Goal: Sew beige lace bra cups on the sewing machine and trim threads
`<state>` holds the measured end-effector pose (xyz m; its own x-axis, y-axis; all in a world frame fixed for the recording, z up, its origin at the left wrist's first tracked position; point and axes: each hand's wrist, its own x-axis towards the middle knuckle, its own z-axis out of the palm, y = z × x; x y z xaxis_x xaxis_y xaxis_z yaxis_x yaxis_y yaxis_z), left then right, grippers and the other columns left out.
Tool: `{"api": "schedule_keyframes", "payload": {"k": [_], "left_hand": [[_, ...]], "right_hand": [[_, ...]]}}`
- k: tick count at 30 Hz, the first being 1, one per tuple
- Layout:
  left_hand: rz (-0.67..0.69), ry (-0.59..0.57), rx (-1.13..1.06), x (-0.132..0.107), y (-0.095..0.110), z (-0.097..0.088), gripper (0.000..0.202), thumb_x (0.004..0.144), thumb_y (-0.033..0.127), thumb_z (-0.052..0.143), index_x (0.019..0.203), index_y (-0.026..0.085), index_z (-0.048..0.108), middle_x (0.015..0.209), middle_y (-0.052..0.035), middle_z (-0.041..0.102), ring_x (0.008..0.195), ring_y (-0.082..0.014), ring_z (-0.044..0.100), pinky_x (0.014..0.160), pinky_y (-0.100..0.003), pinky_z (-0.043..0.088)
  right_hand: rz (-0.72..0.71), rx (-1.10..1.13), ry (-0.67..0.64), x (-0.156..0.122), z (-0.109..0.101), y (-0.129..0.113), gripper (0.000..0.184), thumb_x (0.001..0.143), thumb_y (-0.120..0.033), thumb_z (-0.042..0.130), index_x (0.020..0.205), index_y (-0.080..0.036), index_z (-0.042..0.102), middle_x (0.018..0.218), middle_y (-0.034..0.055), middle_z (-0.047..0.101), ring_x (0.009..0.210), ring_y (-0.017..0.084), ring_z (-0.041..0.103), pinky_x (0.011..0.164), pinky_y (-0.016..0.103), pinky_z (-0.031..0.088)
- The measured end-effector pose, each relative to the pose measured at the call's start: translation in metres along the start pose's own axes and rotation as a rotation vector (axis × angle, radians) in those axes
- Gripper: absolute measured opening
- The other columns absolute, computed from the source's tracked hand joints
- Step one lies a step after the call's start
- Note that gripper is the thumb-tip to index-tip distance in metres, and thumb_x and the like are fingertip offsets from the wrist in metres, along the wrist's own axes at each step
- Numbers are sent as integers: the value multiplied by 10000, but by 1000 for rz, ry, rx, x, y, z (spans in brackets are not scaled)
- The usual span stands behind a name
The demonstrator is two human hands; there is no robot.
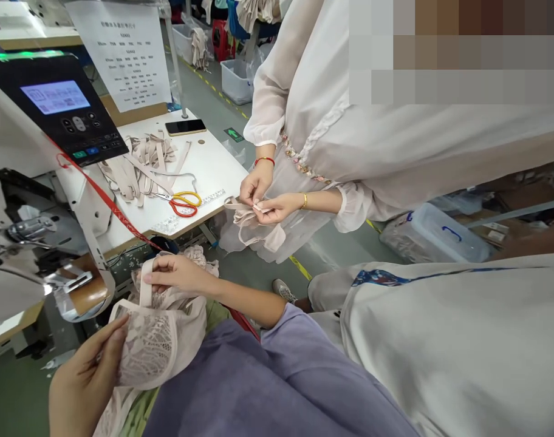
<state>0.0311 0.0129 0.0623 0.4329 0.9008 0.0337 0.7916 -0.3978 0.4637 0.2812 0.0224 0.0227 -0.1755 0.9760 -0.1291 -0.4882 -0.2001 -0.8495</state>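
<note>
Bra [152, 349]: pale pink, held up over the lap and just beside the machine; the near cup is rounded, of open patterned lace with a smooth bound edge.
Left hand [83, 376]: thumb and fingers pinch the cup's upper corner.
Right hand [181, 274]: thumb and fingertips pinch a strap [146, 288], a smooth flat band that stands upright at the cup's top edge; whether it is stitched there, I cannot tell.
Lap: soft purple cloth [240, 376], with crumpled green cloth [139, 413] under the lace.
Machine [13, 243]: glossy pale body, metal parts, a black panel [79, 124] with a lit screen; a thin red ribbon [106, 197] slants down from it.
Surface [215, 162]: smooth white top bearing a tangled heap of flat beige strips [135, 170], scissors [179, 201] with one yellow and one red handle loop, and a flat black phone [186, 126].
Co-worker: sheer white sleeves [268, 115], both hands together on limp beige straps [261, 233].
Bin [235, 82]: clear plastic, open, on the floor; contents unclear.
Back bin [182, 41]: translucent, beige cloth [198, 48] hanging at its side.
Box [436, 233]: clear plastic, lidded, blue handle; contents too blurred to name.
</note>
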Motion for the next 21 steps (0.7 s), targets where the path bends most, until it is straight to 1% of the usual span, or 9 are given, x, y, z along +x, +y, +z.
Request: {"api": "schedule_keyframes", "payload": {"k": [3,4,6,8,10,13,16,19,21], "left_hand": [[-191,-27,-107,1,6,-1,224,889,483,599,1069,545,717,847,143,793,668,-200,741,471,-206,519],[-213,-26,-130,1,9,-2,207,876,495,609,1036,528,734,860,137,795,680,-206,742,472,-210,517],[-223,-14,-155,3,17,-3,199,855,508,621,1006,519,752,873,127,797,703,-220,744,486,-225,525],[-230,12,-169,4,23,-2,203,837,507,631,989,515,766,836,116,794,666,-218,731,480,-236,519],[-236,43,-180,4,27,-1,212,820,501,644,977,487,785,797,101,789,612,-204,709,475,-238,511],[-253,81,-187,3,26,3,235,811,503,653,967,417,805,785,75,790,583,-193,691,468,-232,497],[-258,62,-200,1,23,5,251,820,505,658,989,386,801,753,74,780,547,-178,666,452,-224,483],[-213,67,-217,2,19,4,255,851,503,645,1007,368,793,721,70,766,500,-155,628,447,-214,482],[-179,70,-213,4,17,3,284,871,506,634,1027,329,793,672,50,750,458,-140,593,423,-201,464]], "right_hand": [[9,-8,4,-1,-1,0,474,711,-597,797,885,-166,708,820,7,685,710,94,618,688,196,520],[10,-6,0,-1,-2,1,480,708,-601,797,881,-163,702,814,4,681,708,92,616,682,192,516],[13,7,-10,-1,-2,1,483,704,-601,799,870,-161,690,797,-8,670,696,85,611,672,188,510],[22,25,-13,-1,-3,2,481,693,-599,806,849,-162,680,778,-20,656,676,79,600,666,189,508],[33,43,-13,-2,-2,2,473,688,-590,813,831,-161,676,778,-22,652,671,77,590,663,194,505],[29,67,-15,-3,-1,2,439,706,-546,819,852,-154,688,777,-20,648,680,80,584,664,200,500],[13,61,-11,-4,0,1,421,720,-520,816,866,-146,690,759,-22,641,667,77,577,653,197,502],[-2,38,1,-3,-2,0,399,743,-515,798,850,-149,681,757,-22,641,667,75,578,650,190,509],[3,14,-4,-2,-3,-1,376,743,-493,803,839,-153,677,752,-24,639,686,82,592,668,193,519]]}}
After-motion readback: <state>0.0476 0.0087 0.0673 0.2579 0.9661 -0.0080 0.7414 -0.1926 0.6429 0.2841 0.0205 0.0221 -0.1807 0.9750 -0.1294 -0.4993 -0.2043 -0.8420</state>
